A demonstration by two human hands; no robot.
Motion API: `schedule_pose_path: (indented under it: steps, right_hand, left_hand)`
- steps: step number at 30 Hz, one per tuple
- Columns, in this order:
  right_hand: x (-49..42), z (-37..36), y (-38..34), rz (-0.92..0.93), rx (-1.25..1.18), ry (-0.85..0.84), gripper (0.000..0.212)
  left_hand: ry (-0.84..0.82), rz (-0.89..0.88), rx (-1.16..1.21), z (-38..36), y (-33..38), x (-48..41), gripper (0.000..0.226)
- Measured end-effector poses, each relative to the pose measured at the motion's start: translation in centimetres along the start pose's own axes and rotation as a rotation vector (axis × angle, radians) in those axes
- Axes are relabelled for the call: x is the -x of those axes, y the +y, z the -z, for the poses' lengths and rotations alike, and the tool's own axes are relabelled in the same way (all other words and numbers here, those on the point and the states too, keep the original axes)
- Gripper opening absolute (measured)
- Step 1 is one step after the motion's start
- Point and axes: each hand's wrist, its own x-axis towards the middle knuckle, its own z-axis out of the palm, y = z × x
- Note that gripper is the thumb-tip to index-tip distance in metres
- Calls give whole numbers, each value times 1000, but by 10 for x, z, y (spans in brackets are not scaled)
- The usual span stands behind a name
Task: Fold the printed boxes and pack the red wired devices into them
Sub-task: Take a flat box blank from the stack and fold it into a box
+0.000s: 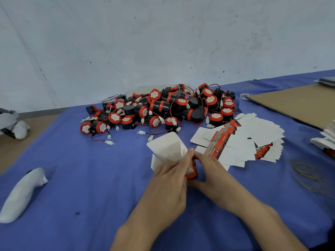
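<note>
At the far left edge of my feed, a grey-and-white bundle (10, 124) lies on a brown surface beside the bench. Nearer me, a long white wrapped object (21, 194) lies at a slant on the blue cloth-covered bench (90, 178). Toward the back, close to the wall, sits the heap of round red-and-black wired devices (157, 107). Thin leads with white plugs trail out of it over the cloth.

In front of the heap, both hands meet on one box. The left hand (168, 182) enters from the bottom middle, forearm angled up and rightward, its back toward the camera. Its fingers are curled round the left side of the half-folded white card box with a red printed side (168, 149). One white flap stands open, pointing away toward the heap. I cannot tell whether the box rests on the cloth.

The right hand (210, 169) enters from the lower right. Its fingers lie over the red side and its thumb is tucked below — pinching the box from the right.

Just beside that hand, a fanned stack of flat white-and-red printed box blanks (244, 142) is spread on the cloth. Further right lie loose yellow rubber bands (308, 176), and behind them a brown cardboard sheet (299, 105). A pile of white folded card (326, 140) sits at the right edge.
</note>
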Motion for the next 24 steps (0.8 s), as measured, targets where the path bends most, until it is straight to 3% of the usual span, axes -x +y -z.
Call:
schedule_pose_path:
  steps: [6,11,18,19,22,23,24]
  right_hand:
    - [0,3,4,-49,33,-15,62]
    - [-3,12,-5,-116,-5,-109,73]
    - [-6,21,-10,-181,-277,-112,106]
    - [-7,21,-11,-180,-319,-92,102]
    - [-8,24,-20,-209,-434,-7,62]
    - [-8,24,-22,-189,-480,34,66]
    - [-9,23,-22,-160,-515,89,83]
  left_hand:
    - [179,-68,4,6,-1,3,53]
    - [360,127,54,17,-11,7,41]
    - [436,477,238,20,-39,3,40]
    - [441,509,258,19,-40,0,39]
    - [465,568,327,14,-40,-11,37]
    - [471,585,360,11,-40,-17,35]
    - [477,601,394,9,-40,-22,33]
